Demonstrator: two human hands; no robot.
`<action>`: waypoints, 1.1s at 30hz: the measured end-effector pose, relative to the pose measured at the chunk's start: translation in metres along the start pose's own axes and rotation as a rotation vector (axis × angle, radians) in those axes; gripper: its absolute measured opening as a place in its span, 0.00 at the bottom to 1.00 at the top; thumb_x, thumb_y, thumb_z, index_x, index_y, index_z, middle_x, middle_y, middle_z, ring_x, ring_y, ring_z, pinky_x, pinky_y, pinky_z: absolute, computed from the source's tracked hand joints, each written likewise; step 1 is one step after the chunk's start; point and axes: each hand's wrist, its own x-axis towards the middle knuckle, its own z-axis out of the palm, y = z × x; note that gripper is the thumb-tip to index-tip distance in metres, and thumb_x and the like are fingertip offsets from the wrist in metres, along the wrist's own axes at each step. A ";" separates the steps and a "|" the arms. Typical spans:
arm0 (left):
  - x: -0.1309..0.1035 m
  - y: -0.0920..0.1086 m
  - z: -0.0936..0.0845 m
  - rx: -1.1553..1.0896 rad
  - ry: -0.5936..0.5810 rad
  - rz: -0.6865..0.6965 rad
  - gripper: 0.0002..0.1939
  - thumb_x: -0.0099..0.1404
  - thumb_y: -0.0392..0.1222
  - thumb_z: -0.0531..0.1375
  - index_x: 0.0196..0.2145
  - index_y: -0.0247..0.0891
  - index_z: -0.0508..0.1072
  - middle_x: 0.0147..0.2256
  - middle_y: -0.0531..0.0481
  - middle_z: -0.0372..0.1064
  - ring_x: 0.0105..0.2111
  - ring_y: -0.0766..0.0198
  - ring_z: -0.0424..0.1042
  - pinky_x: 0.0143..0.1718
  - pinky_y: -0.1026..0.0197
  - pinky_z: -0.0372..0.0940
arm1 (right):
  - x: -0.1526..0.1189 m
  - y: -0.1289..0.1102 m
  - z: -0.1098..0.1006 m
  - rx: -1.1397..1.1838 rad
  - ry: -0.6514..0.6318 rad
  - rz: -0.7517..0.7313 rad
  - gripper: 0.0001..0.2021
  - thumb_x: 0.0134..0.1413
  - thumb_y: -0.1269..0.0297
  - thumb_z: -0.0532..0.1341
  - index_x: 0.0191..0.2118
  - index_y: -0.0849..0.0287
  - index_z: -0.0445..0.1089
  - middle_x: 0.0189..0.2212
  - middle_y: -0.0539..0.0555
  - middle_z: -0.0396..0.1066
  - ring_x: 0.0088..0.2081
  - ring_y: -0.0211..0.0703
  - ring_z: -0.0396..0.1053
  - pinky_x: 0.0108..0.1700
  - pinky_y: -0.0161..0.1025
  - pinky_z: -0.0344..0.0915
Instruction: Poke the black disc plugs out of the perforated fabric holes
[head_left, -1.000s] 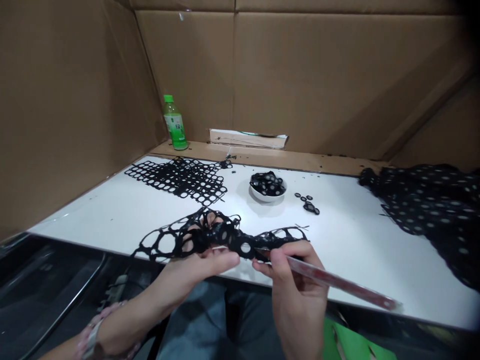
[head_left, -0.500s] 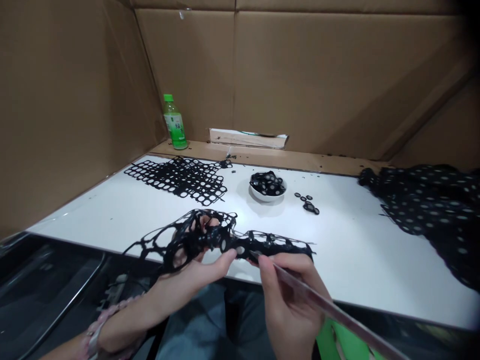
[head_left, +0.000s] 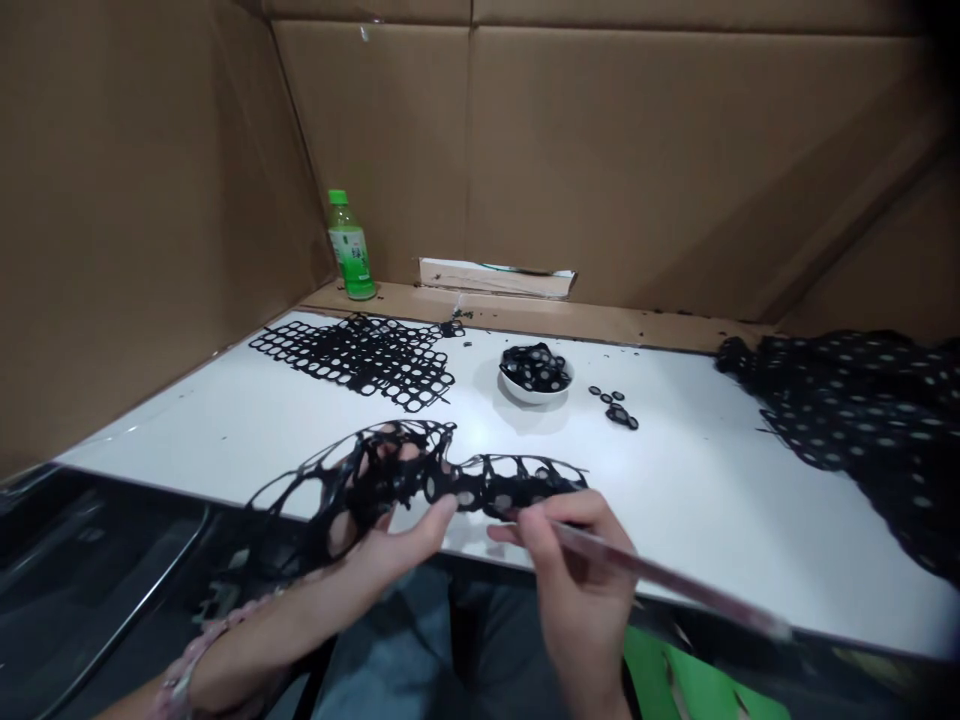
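Observation:
My left hand (head_left: 409, 540) is closed on a strip of black mesh (head_left: 480, 488) with round openings, its thumb along the lower edge. Loose black strands drape over the fingers and hang past the front of the table. Some openings in the strip hold pale grey discs; others are see-through. Closed around a slim reddish-grey tool (head_left: 667, 575), my right hand (head_left: 574, 575) is at the right part of the strip. The tool's long end points down to the right, its tip is hidden by fingers and mesh, and its exact kind is unclear.
More black mesh (head_left: 360, 355) lies flat at the back left. A white bowl (head_left: 536, 394) holds black-rimmed discs, with several loose discs (head_left: 619, 412) beside it. Dotted black fabric (head_left: 862, 400) is heaped at right. A green bottle (head_left: 351, 250) stands by the cardboard wall (head_left: 600, 150).
Both hands and the mesh strip have shifted slightly left. The tool has swung flatter in my right hand, its far end now higher and in full view.

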 end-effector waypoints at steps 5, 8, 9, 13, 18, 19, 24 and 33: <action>0.004 -0.001 -0.010 -0.221 -0.038 -0.059 0.21 0.57 0.49 0.59 0.49 0.46 0.72 0.47 0.52 0.73 0.59 0.55 0.58 0.59 0.58 0.57 | 0.002 0.005 -0.007 0.336 -0.008 0.300 0.05 0.50 0.67 0.64 0.27 0.57 0.68 0.28 0.47 0.69 0.25 0.36 0.73 0.23 0.31 0.73; 0.009 0.003 -0.010 -0.369 -0.082 -0.078 0.23 0.55 0.49 0.61 0.49 0.43 0.71 0.45 0.51 0.74 0.57 0.53 0.61 0.59 0.55 0.57 | 0.002 0.003 -0.005 0.374 -0.025 0.299 0.04 0.51 0.68 0.64 0.28 0.56 0.69 0.31 0.48 0.71 0.26 0.35 0.74 0.25 0.31 0.75; 0.010 0.004 -0.009 -0.423 -0.124 -0.079 0.24 0.54 0.49 0.61 0.49 0.42 0.71 0.44 0.50 0.75 0.55 0.52 0.64 0.58 0.53 0.58 | 0.002 0.002 -0.005 0.381 -0.027 0.292 0.04 0.52 0.68 0.63 0.28 0.56 0.69 0.32 0.47 0.71 0.27 0.36 0.74 0.25 0.32 0.76; 0.015 0.004 -0.003 -0.645 -0.360 -0.060 0.25 0.51 0.48 0.63 0.47 0.39 0.72 0.41 0.48 0.76 0.49 0.51 0.70 0.56 0.51 0.60 | 0.001 -0.003 -0.002 0.333 -0.035 0.267 0.04 0.52 0.69 0.63 0.28 0.56 0.70 0.32 0.47 0.73 0.27 0.37 0.75 0.27 0.32 0.76; 0.020 -0.007 0.004 -0.524 -0.239 -0.060 0.24 0.52 0.49 0.64 0.46 0.40 0.72 0.41 0.48 0.76 0.51 0.52 0.69 0.58 0.51 0.58 | 0.001 -0.006 -0.001 0.250 -0.024 0.219 0.04 0.51 0.71 0.64 0.27 0.57 0.70 0.29 0.48 0.74 0.24 0.36 0.75 0.27 0.32 0.76; 0.020 -0.008 0.005 -0.495 -0.206 -0.050 0.23 0.52 0.50 0.64 0.46 0.40 0.72 0.41 0.49 0.76 0.51 0.52 0.69 0.58 0.52 0.58 | 0.001 -0.006 -0.001 0.243 -0.024 0.216 0.04 0.51 0.71 0.63 0.27 0.57 0.70 0.28 0.48 0.74 0.24 0.36 0.75 0.27 0.32 0.76; 0.021 0.002 0.002 -0.350 -0.123 0.062 0.22 0.52 0.49 0.63 0.45 0.42 0.72 0.42 0.50 0.75 0.52 0.53 0.68 0.58 0.54 0.59 | 0.000 -0.007 -0.002 0.255 -0.020 0.216 0.05 0.51 0.70 0.63 0.26 0.56 0.70 0.25 0.45 0.71 0.22 0.34 0.73 0.25 0.31 0.75; 0.014 -0.005 0.004 -0.178 0.030 0.031 0.21 0.55 0.49 0.60 0.47 0.45 0.71 0.50 0.52 0.71 0.61 0.51 0.55 0.58 0.52 0.60 | 0.000 -0.005 0.003 0.087 0.067 0.085 0.06 0.51 0.71 0.62 0.26 0.56 0.69 0.21 0.44 0.67 0.21 0.34 0.71 0.22 0.29 0.72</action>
